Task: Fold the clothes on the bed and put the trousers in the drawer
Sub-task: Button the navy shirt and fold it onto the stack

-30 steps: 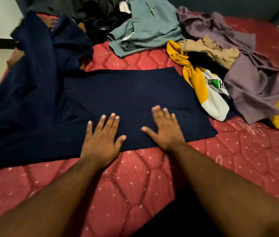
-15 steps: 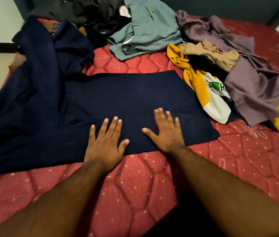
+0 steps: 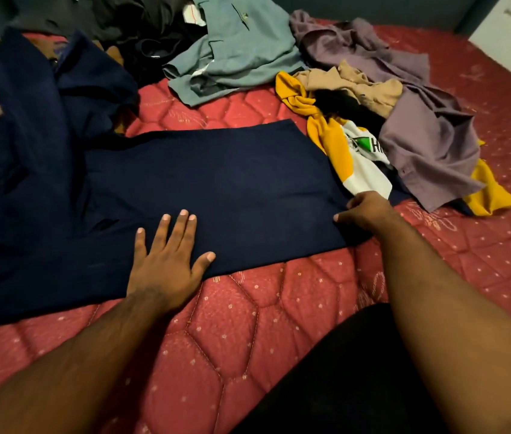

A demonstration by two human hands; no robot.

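1. Bed point(image 3: 247, 339): a red quilted mattress with a hexagon stitch pattern and small pale dots fills the view; every garment lies on it.
2. Navy garment point(image 3: 216, 189): the largest piece of clothing. Its right part lies spread flat in the middle of the bed with a straight right edge, and its left part rises in crumpled folds toward the bed's left edge. I cannot tell whether it is trousers.
3. Mauve shirt point(image 3: 429, 142): crumpled at the right, partly lying over the yellow-and-white shirt and reaching toward the far edge.
4. Grey-green garment point(image 3: 241, 54): rumpled near the far edge, beyond the navy garment and apart from it.
5. Black clothes point(image 3: 141, 29): a dark heap at the far left, touching the grey-green garment.
6. Yellow-and-white shirt point(image 3: 354, 158): printed with a green mark and dark letters, lying just beside the flat navy panel's right edge.
7. Tan garment point(image 3: 354, 83): bunched on top of the mauve shirt.
8. My left hand point(image 3: 166, 261): open and flat, fingers spread, pressing on the near edge of the navy garment.
9. My right hand point(image 3: 367, 211): fingers curled over the navy garment's near right corner, thumb pointing left, gripping the cloth.
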